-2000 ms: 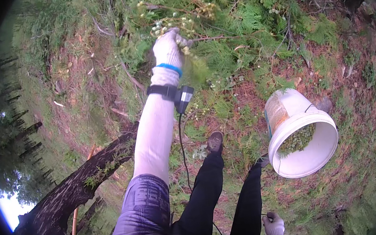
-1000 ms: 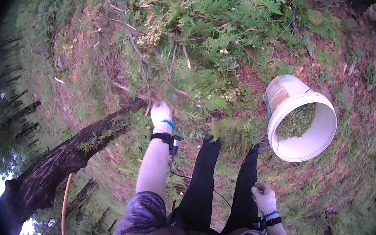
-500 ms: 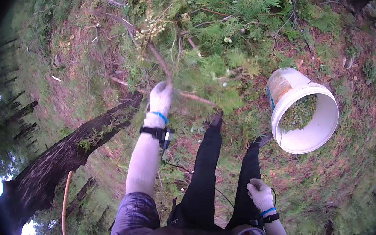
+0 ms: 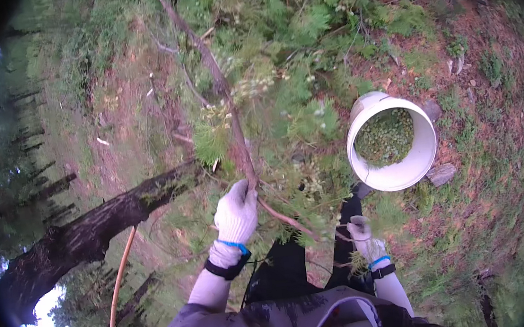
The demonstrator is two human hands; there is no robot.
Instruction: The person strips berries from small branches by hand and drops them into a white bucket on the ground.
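Observation:
My left hand (image 4: pixel 237 215), in a white knit glove, is closed round a brown branch (image 4: pixel 222 87). The branch runs up and away from the fist, with a thinner side twig (image 4: pixel 288 218) reaching toward my right. Feathery evergreen foliage and clusters of pale green cones (image 4: pixel 260 86) spread from it, partly blurred. My right hand (image 4: pixel 364 237), gloved too, is closed beside my leg, next to the twig ends and a small green sprig (image 4: pixel 357 262). What its fingers hold is too small to make out. A white bucket (image 4: pixel 426 158) contains many small green cones (image 4: pixel 387 136).
A dark tree trunk (image 4: pixel 82 232) leans across the left, with a thin tan pole (image 4: pixel 120 289) below it. Flat stones (image 4: pixel 441 174) lie by the bucket. Cut green boughs (image 4: pixel 298 24) cover the ground ahead; reddish needle litter and grass spread right.
My left hand has drawn the branch nearer to my body. My right hand has moved slightly up, and the twigs now reach it. The bucket appears further left and higher as the view shifted.

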